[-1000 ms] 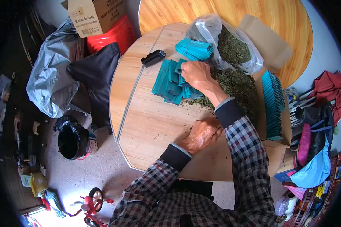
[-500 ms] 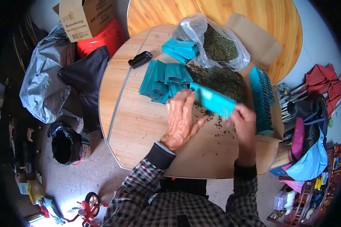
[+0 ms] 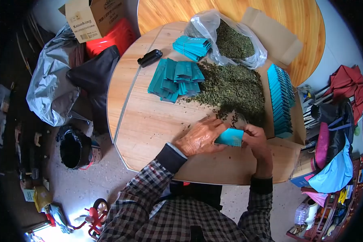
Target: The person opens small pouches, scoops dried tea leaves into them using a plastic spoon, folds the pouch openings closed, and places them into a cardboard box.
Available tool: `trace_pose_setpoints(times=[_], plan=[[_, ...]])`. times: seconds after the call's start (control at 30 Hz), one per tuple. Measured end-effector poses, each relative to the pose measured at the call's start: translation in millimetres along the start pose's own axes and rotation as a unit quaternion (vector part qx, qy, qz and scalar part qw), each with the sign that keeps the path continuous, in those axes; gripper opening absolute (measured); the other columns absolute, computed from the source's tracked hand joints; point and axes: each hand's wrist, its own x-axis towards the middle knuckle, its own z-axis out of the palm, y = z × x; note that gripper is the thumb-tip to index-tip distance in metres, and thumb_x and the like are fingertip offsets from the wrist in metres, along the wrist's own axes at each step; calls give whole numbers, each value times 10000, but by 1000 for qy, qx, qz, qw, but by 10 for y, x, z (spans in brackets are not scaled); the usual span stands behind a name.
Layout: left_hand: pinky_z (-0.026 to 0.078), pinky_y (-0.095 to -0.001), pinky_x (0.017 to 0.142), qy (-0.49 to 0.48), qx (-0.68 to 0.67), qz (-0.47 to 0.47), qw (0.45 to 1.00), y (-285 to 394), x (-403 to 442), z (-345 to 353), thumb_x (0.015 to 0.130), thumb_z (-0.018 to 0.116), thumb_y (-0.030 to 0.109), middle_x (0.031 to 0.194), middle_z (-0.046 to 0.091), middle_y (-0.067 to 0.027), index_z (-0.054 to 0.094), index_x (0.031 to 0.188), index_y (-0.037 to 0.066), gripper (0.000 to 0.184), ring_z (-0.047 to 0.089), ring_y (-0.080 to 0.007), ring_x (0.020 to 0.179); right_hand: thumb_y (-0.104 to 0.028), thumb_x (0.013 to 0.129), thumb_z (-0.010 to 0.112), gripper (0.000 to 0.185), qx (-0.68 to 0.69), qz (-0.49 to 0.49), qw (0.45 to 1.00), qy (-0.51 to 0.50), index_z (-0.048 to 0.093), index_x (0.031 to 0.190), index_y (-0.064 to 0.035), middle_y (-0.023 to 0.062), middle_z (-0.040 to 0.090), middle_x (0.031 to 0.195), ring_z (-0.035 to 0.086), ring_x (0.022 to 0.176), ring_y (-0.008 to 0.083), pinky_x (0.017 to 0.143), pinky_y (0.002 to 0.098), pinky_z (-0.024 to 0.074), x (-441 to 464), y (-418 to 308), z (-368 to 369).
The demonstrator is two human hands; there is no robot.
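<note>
A teal packet (image 3: pixel 230 137) is held between my two hands, low over the near side of the loose dried leaves (image 3: pixel 234 86). My left hand (image 3: pixel 201 136) is closed on its left end, the thumb below and the fingers above. My right hand (image 3: pixel 255 138) pinches the right end. Part of the packet is covered by my fingers. Left of the leaf pile lie several teal packets (image 3: pixel 175 80) in an overlapping heap. Behind them is a stack of flat teal packets (image 3: pixel 192 47).
A clear plastic bag (image 3: pixel 259 60) of dried leaves stands at the back. To the right, a cardboard box (image 3: pixel 297 121) holds a row of teal packets (image 3: pixel 280 101). A black object (image 3: pixel 149 58) lies at the table's left. A black-lined bucket (image 3: pixel 74 149) stands on the floor.
Both hands have come down nearer the table's front edge. The packet has moved from above the leaves toward me, and more of the leaf pile shows.
</note>
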Motion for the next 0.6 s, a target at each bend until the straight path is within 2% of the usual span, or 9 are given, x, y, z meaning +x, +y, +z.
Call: trace_pose_setpoints(times=[0.07, 0.17, 0.27, 0.37, 0.43, 0.47, 0.53, 0.6], plan=[[561, -524, 936, 30, -8, 11, 999, -40, 6, 46, 835, 830, 337, 1123, 688, -192, 605, 1339, 67, 615, 665, -431, 1077, -174, 991, 714, 180, -37, -4, 999, 13, 724, 1034, 1, 37, 698, 803, 646, 615, 87, 505, 247, 530, 55, -45, 18], [569, -503, 901, 20, -45, -26, 998, -37, 19, 11, 817, 841, 311, 1088, 685, -182, 624, 1302, 71, 582, 677, -414, 1032, -153, 993, 706, 159, -20, -8, 1000, 7, 717, 1048, -4, 31, 694, 800, 637, 607, 75, 479, 234, 494, 84, 44, 23], [575, -480, 881, 14, -51, -55, 997, 21, 14, -42, 810, 850, 301, 1071, 686, -169, 642, 1246, 63, 539, 686, -397, 1013, -138, 996, 695, 165, -38, -19, 999, 14, 715, 1090, -3, 25, 692, 805, 630, 597, 72, 467, 237, 477, 96, -4, 45], [569, -487, 881, 8, -81, -60, 995, 42, 32, -59, 802, 861, 303, 1070, 678, -177, 645, 1214, 60, 524, 682, -405, 1021, -128, 975, 721, 202, -60, -14, 998, -31, 712, 1136, -6, 21, 699, 835, 623, 614, 59, 479, 234, 481, -30, -182, 26], [567, -487, 888, 8, -91, -45, 995, 30, 33, 1, 800, 863, 294, 1072, 673, -183, 647, 1208, 57, 519, 679, -403, 1028, -105, 943, 745, 225, -134, 6, 990, -41, 722, 1149, -18, 13, 709, 872, 630, 695, 51, 557, 229, 506, -40, -297, 91], [564, -486, 894, 13, -95, -31, 995, 20, 40, 12, 798, 864, 284, 1073, 669, -189, 648, 1203, 54, 514, 676, -400, 1036, -105, 943, 745, 225, -132, 6, 990, -37, 722, 1149, -18, 13, 709, 872, 630, 695, 51, 557, 229, 506, -6, -256, 116], [562, -485, 912, 0, -105, -34, 994, 33, 56, 13, 793, 863, 274, 1092, 668, -195, 647, 1207, 52, 517, 672, -403, 1055, -118, 888, 761, 236, -194, -174, 965, -24, 736, 1094, -6, 58, 719, 846, 663, 733, 114, 646, 293, 517, 82, -158, 185], [559, -484, 931, -17, -118, -38, 992, 42, 32, 29, 788, 863, 263, 1110, 668, -201, 646, 1211, 50, 521, 667, -407, 1074, -108, 879, 763, 223, -193, -167, 967, -8, 740, 1077, -10, 64, 724, 849, 669, 760, 118, 679, 300, 523, 94, -158, 231]])
